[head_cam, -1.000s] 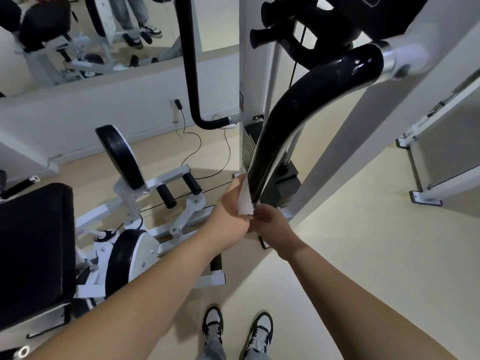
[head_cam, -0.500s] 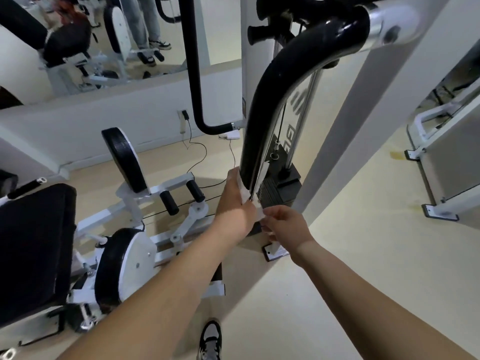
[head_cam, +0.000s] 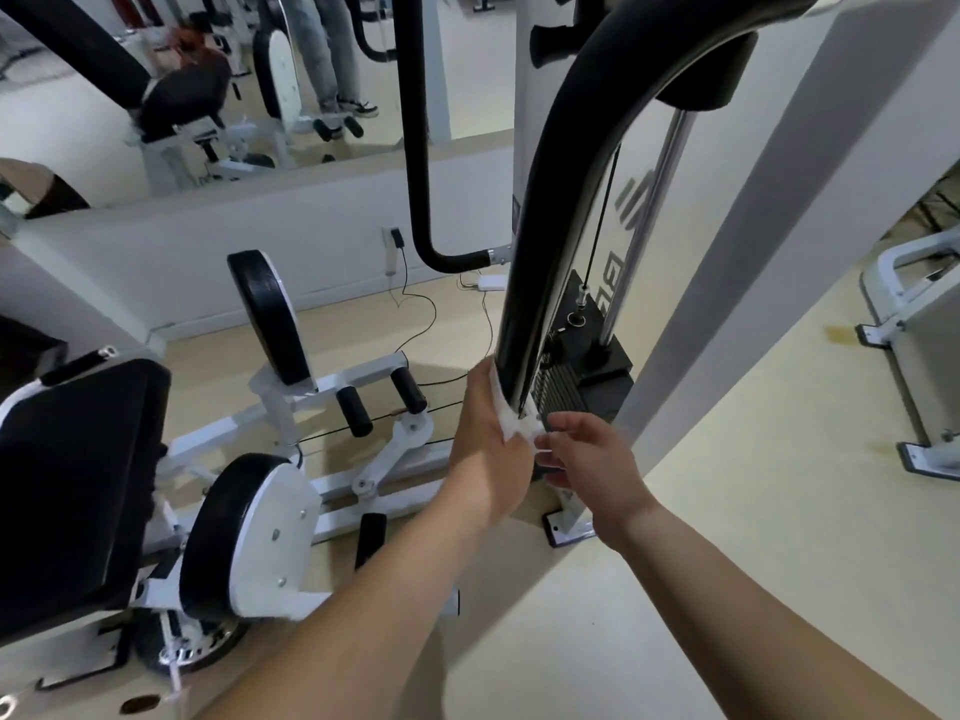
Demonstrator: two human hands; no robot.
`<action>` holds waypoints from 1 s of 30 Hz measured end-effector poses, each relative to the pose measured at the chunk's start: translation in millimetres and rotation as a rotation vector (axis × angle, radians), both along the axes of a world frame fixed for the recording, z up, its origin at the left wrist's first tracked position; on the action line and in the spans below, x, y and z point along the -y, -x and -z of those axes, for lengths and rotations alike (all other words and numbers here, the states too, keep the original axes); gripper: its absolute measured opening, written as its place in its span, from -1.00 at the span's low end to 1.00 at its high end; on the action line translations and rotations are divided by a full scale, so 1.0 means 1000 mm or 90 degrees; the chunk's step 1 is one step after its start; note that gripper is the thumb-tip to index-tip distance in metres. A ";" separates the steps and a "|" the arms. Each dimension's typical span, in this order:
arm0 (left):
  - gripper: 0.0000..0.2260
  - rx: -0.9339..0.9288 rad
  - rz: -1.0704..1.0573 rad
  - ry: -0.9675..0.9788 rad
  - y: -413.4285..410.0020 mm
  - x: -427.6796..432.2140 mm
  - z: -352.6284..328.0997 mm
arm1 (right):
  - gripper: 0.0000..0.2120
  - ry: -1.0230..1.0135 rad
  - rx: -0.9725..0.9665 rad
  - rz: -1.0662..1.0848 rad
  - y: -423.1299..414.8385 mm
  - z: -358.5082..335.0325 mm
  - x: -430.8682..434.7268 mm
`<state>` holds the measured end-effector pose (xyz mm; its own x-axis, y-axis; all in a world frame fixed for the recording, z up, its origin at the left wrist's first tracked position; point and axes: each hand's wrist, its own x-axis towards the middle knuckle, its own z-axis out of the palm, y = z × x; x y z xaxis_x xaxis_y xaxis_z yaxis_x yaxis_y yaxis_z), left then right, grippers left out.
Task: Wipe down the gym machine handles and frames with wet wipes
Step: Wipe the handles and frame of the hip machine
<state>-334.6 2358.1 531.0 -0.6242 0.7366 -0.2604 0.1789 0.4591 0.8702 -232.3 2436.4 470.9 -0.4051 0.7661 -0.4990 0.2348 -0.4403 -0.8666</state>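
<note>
Left hand (head_cam: 491,449) presses a white wet wipe (head_cam: 511,415) against the lower end of the curved black bar (head_cam: 550,241), fingers wrapped round it. Right hand (head_cam: 587,454) just beside, fingertips pinching the wipe's loose lower edge. Hands nearly touching. Weight stack (head_cam: 582,376) sits behind the bar; padded seat (head_cam: 72,475) far left.

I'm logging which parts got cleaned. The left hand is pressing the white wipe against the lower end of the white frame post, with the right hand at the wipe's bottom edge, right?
Not quite. The head view shows the left hand pressing the white wipe against the lower end of the black curved bar, not the white frame post. The right hand is at the wipe's bottom edge.
</note>
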 end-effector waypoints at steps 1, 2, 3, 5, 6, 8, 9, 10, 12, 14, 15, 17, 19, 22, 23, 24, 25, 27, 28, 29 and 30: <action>-0.44 0.007 0.004 0.005 0.000 0.006 0.010 | -0.79 0.010 -0.004 0.012 0.001 0.003 0.003; -0.45 0.029 0.005 0.031 0.000 0.012 0.021 | -0.79 0.013 -0.002 0.017 0.001 0.005 0.007; -0.45 0.066 -0.001 0.058 0.001 0.018 0.030 | -0.79 0.014 0.005 0.015 0.000 0.007 0.010; -0.49 0.170 -0.048 0.111 0.000 0.029 0.036 | -0.82 0.025 0.023 0.004 -0.005 0.005 0.016; -0.55 0.233 -0.097 0.138 -0.002 0.034 0.036 | -0.85 0.037 0.034 0.002 -0.007 0.003 0.017; -0.69 0.392 -0.178 0.159 -0.007 0.046 0.025 | -0.85 0.088 0.055 -0.032 -0.011 -0.006 0.020; -0.79 0.457 -0.189 0.149 -0.010 0.052 0.017 | -0.75 0.121 0.066 -0.060 -0.013 -0.011 0.021; -0.82 0.494 -0.191 0.135 -0.012 0.056 0.007 | -0.66 0.158 0.072 -0.080 -0.014 -0.015 0.023; -0.82 0.502 -0.237 0.104 -0.009 0.059 -0.005 | -0.61 0.210 0.085 -0.094 -0.018 -0.025 0.029; -0.76 0.485 -0.298 0.093 0.002 0.057 -0.007 | -0.64 0.206 0.089 -0.062 -0.023 -0.034 0.034; -0.70 0.479 -0.316 0.098 0.008 0.057 -0.009 | -0.67 0.189 0.083 -0.038 -0.025 -0.041 0.037; -0.67 0.463 -0.316 0.113 0.010 0.059 -0.017 | -0.72 0.123 0.078 -0.010 -0.029 -0.055 0.040; -0.76 0.484 -0.287 0.109 0.004 0.063 -0.028 | -0.72 0.050 0.085 -0.032 -0.025 -0.069 0.040; -0.72 0.651 -0.213 0.055 -0.009 0.066 -0.046 | -0.53 0.078 0.087 -0.111 -0.015 -0.093 0.042; -0.72 0.692 -0.184 0.038 -0.013 0.067 -0.053 | -0.48 0.145 0.066 -0.129 -0.015 -0.099 0.043; -0.73 0.710 -0.168 0.029 -0.014 0.067 -0.060 | -0.47 0.220 0.024 -0.138 -0.018 -0.103 0.045; -0.74 0.704 -0.161 0.025 -0.014 0.068 -0.063 | -0.49 0.285 -0.035 -0.144 -0.021 -0.106 0.047; -0.75 0.670 -0.170 0.032 -0.015 0.072 -0.062 | -0.49 0.330 -0.077 -0.150 -0.026 -0.105 0.052; -0.73 0.656 -0.192 0.040 -0.015 0.074 -0.057 | -0.51 0.303 -0.047 -0.158 -0.028 -0.103 0.055; -0.72 0.641 -0.221 0.043 -0.015 0.075 -0.051 | -0.57 0.258 -0.002 -0.166 -0.028 -0.102 0.056; -0.69 0.631 -0.270 0.042 -0.015 0.075 -0.043 | -0.64 0.199 0.049 -0.171 -0.028 -0.105 0.055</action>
<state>-319.9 2283.5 574.0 -0.3145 0.4763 -0.8211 -0.7758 0.3695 0.5115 -204.3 2381.6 575.7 -0.5225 0.4459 -0.7268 0.4351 -0.5936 -0.6770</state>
